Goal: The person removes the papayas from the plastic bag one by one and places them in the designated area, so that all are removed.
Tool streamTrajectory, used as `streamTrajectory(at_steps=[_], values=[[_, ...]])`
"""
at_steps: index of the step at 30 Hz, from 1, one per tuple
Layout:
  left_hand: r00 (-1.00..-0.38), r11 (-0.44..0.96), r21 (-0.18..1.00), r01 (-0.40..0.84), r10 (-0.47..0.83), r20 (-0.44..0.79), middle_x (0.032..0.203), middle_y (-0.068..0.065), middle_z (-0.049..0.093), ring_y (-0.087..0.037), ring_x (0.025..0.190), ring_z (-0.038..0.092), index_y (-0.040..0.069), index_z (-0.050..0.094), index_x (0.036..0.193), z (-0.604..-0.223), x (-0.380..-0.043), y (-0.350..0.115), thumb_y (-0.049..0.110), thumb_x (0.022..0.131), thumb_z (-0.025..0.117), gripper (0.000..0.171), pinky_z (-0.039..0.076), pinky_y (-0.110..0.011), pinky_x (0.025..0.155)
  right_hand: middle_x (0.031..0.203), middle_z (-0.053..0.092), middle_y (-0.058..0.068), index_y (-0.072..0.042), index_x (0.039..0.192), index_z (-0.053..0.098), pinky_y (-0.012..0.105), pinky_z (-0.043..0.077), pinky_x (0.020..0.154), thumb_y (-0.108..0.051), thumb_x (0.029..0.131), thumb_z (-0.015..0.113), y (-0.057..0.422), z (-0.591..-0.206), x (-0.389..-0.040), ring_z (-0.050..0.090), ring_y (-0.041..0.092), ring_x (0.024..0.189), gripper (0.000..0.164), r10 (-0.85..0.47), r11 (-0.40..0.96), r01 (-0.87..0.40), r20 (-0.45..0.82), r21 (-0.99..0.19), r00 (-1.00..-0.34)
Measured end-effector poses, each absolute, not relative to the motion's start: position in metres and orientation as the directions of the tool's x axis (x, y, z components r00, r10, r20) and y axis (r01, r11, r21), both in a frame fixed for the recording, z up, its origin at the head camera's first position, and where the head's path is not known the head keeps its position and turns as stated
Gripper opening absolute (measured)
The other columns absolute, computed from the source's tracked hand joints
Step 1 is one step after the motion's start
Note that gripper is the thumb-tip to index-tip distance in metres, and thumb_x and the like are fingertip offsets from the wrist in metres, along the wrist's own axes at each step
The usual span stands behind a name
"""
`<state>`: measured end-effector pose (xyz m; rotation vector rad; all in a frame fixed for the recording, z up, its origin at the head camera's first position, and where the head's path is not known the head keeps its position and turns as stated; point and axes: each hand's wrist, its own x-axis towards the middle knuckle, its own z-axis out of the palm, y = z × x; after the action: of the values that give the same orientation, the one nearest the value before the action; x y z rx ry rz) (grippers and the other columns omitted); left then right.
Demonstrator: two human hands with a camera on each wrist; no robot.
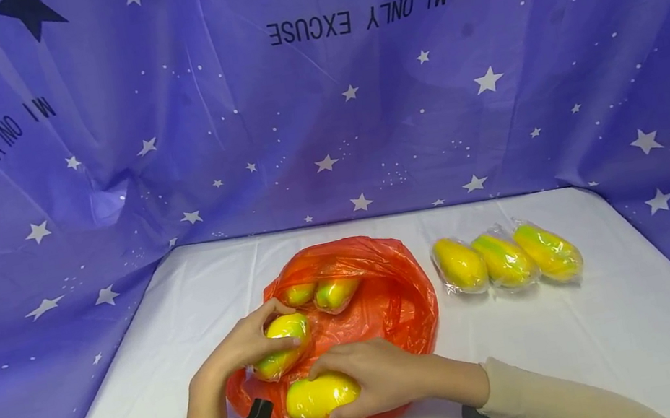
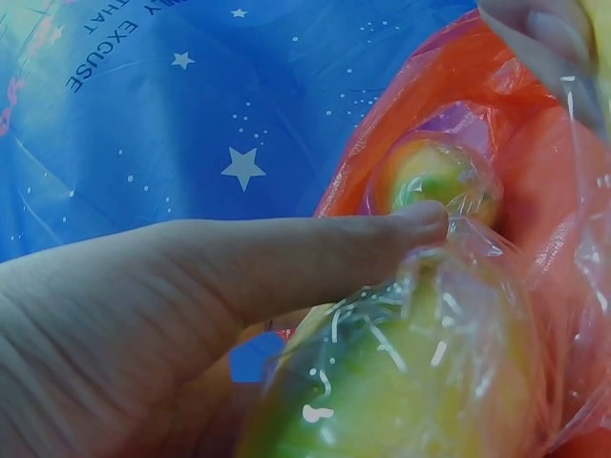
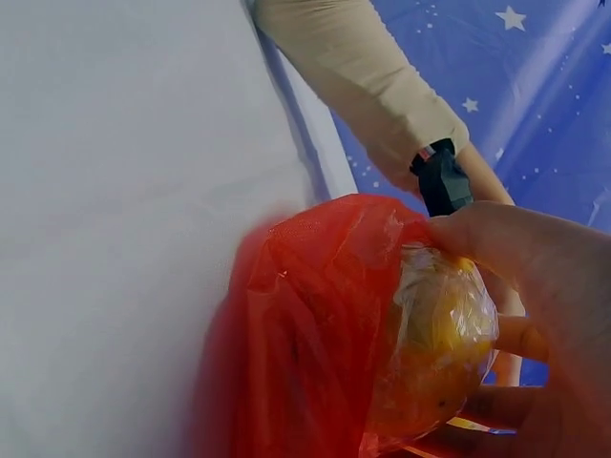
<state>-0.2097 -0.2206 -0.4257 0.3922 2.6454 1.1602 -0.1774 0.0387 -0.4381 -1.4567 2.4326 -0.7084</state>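
Light Grip, No Hurry

The left hand (image 1: 244,342) curls round one fruit (image 1: 288,326) at nine o'clock of the bag (image 1: 415,284); the right hand (image 1: 383,377) grips another fruit (image 1: 318,399) at seven. Holding with broad, gentle pressure should serve best (film that shiny probably slips), with fingertips kept from snagging the thin red plastic. The fruits look plump and oval, yellow with green patches on most, in crinkled clear film (image 2: 391,353). Two fruits (image 1: 337,294) lie inside towards twelve; three more (image 1: 506,260) sit rowed on the table (image 1: 528,346), between two and three.
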Motion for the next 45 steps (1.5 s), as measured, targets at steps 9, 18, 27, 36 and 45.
streamTrajectory(at_steps=[9,18,27,36,45], values=[[-0.937,0.652,0.744,0.142,0.330,-0.110,0.110,0.002,0.064,-0.019,0.097,0.057,0.020,0.059,0.110,-0.424,-0.209,-0.219,0.035,0.078,0.080,0.041,0.047,-0.040,0.084,0.117,0.056,-0.019,-0.030,0.123,0.057,0.020,0.047,0.079,-0.047,0.083,0.069,0.040,-0.441,-0.175,0.052,-0.002,0.094,0.045,-0.800,0.422,-0.609,0.040,-0.672,-0.599],[-0.941,0.659,0.740,0.138,0.321,-0.111,0.109,0.002,0.064,-0.019,0.096,0.057,0.021,0.059,0.110,-0.424,-0.210,-0.220,0.035,0.077,0.080,0.042,0.048,-0.039,0.083,0.117,0.058,-0.018,-0.030,0.120,0.060,0.023,0.047,0.078,-0.038,0.081,0.073,0.046,-0.438,-0.177,0.053,0.003,0.094,0.042,-0.741,0.399,-0.569,0.113,-0.719,-0.662],[-0.938,0.660,0.738,0.142,0.327,-0.112,0.110,0.002,0.064,-0.020,0.097,0.057,0.021,0.059,0.110,-0.424,-0.210,-0.220,0.035,0.077,0.080,0.041,0.048,-0.040,0.084,0.115,0.057,-0.019,-0.032,0.120,0.060,0.027,0.048,0.085,-0.033,0.081,0.072,0.057,-0.433,-0.178,0.053,0.004,0.100,0.041,-0.703,0.399,-0.534,0.126,-0.745,-0.700],[-0.942,0.664,0.734,0.143,0.318,-0.104,0.108,0.003,0.064,-0.019,0.096,0.057,0.022,0.059,0.109,-0.425,-0.210,-0.220,0.036,0.076,0.081,0.042,0.047,-0.040,0.084,0.118,0.055,-0.018,-0.032,0.121,0.059,0.031,0.048,0.090,-0.030,0.080,0.073,0.067,-0.429,-0.177,0.053,0.007,0.104,0.044,-0.600,0.450,-0.495,0.158,-0.744,-0.784],[-0.945,0.673,0.728,0.130,0.306,-0.114,0.107,0.002,0.064,-0.019,0.092,0.057,0.023,0.059,0.108,-0.426,-0.211,-0.219,0.036,0.075,0.082,0.042,0.048,-0.038,0.080,0.116,0.055,-0.021,-0.032,0.119,0.060,0.036,0.046,0.090,-0.025,0.078,0.077,0.078,-0.426,-0.183,0.053,0.007,0.105,0.045,-0.493,0.440,-0.468,0.230,-0.766,-0.839]])
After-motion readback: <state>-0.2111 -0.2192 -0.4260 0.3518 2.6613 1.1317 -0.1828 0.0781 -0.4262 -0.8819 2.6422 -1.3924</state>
